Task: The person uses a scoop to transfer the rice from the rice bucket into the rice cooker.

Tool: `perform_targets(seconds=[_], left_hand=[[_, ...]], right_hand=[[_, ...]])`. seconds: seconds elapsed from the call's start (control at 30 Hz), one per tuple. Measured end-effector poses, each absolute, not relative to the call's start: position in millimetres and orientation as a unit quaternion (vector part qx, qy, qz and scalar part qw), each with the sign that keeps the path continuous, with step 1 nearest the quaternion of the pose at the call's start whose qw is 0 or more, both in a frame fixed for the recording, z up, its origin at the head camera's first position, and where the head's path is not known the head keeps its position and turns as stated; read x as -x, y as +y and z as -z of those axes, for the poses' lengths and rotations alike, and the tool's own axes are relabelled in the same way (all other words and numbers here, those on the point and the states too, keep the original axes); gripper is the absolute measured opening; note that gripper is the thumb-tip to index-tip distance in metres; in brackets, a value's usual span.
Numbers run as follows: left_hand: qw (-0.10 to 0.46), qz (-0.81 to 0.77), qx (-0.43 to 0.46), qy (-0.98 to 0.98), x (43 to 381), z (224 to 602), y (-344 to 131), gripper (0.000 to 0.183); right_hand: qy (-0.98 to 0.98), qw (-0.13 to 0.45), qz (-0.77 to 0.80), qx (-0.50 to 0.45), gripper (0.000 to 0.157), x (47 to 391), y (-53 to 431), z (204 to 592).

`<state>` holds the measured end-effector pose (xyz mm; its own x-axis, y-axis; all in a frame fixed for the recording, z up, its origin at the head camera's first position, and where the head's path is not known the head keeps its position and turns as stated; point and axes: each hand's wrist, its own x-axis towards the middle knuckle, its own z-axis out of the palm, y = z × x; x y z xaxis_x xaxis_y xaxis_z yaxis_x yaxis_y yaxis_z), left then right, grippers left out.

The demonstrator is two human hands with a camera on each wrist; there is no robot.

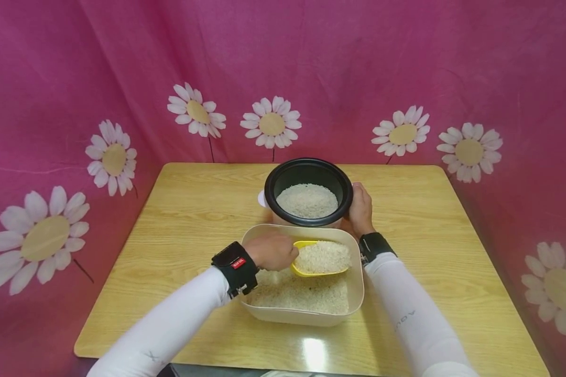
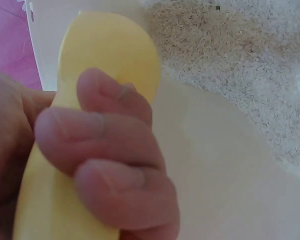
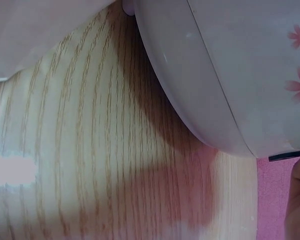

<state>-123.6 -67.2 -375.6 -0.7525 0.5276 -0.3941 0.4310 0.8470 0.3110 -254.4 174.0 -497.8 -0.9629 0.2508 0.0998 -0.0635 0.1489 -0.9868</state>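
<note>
My left hand (image 1: 272, 251) grips the handle of a yellow scoop (image 1: 298, 270), its fingers curled round it in the left wrist view. Rice (image 1: 324, 257) is heaped in the scoop, which is inside a cream rice bin (image 1: 306, 318). More rice (image 2: 230, 40) covers part of the bin's floor. Behind the bin stands a rice cooker (image 3: 190, 65) with pink flowers on its pale side. Its black inner pot (image 1: 308, 163) contains a layer of white rice (image 1: 307, 201). My right hand (image 1: 360, 209) holds the cooker's right side; its fingertips are mostly hidden.
A wood-grain table (image 1: 434, 293) carries the bin and cooker, set close together. Pink cloth (image 1: 330, 63) with printed daisies hangs behind the table and along both sides. A pale side handle (image 1: 261, 199) sticks out at the cooker's left.
</note>
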Motion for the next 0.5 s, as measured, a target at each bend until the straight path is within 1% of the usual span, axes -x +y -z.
perform_targets(seconds=[0.3,0.5], left_hand=[[0.248,-0.129,-0.232,0.932,118.5,368.6,-72.7,0.048],[0.238,-0.133,-0.237,0.932,116.7,364.4,-73.5,0.050]], right_hand=[[-0.745,0.127,-0.652,0.057,0.032,255.2,175.1,497.8],[-0.740,0.104,-0.661,0.064,0.032,253.6,176.3,495.0]])
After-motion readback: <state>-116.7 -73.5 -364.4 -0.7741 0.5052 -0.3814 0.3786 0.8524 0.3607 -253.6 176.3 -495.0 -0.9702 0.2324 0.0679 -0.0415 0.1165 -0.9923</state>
